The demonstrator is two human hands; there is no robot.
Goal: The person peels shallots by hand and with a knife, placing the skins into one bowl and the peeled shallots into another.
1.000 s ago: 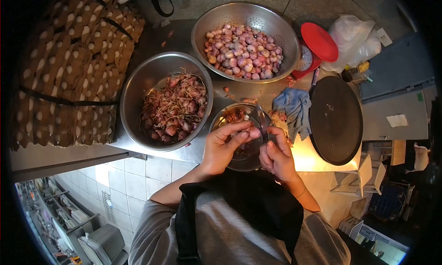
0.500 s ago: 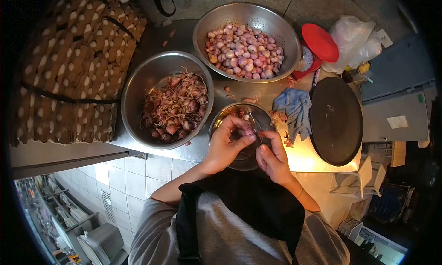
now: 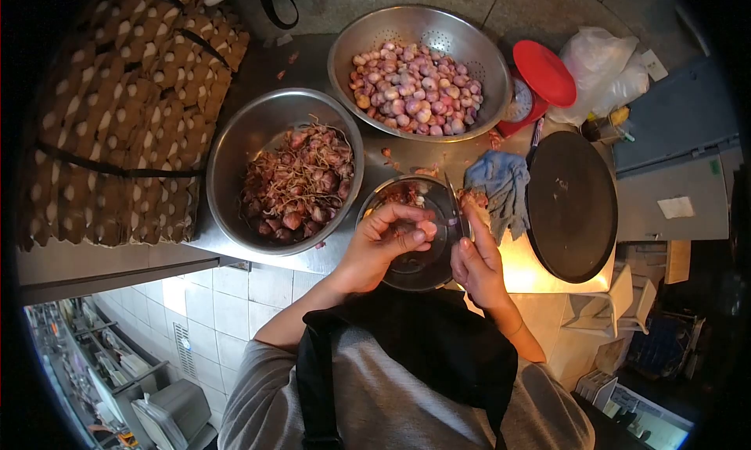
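My left hand [image 3: 391,231] is closed in a pinch over the small metal bowl [image 3: 368,207], around a shallot mostly hidden by the fingers. On the right, my right hand [image 3: 479,262] grips a small knife [image 3: 451,193], its blade pointing up and away from me over the bowl's right side. Reddish peelings [image 3: 405,193] lie inside this bowl. To the left, a large metal bowl [image 3: 223,172] contains unpeeled shallots [image 3: 301,176] with dry roots. Beyond my hands, a metal colander [image 3: 338,63] is heaped with peeled shallots [image 3: 415,90].
A blue cloth [image 3: 501,184] lies beside the small bowl, with loose skins near it. Further right are a round black pan [image 3: 573,207] and a red scale [image 3: 544,74]. Stacked egg trays [image 3: 117,121] stand at the left. Plastic bags [image 3: 598,66] sit at the back right.
My hands have moved apart. The right hand has shifted right with the knife, whose blade now points away from me; the left hand has stayed over the bowl.
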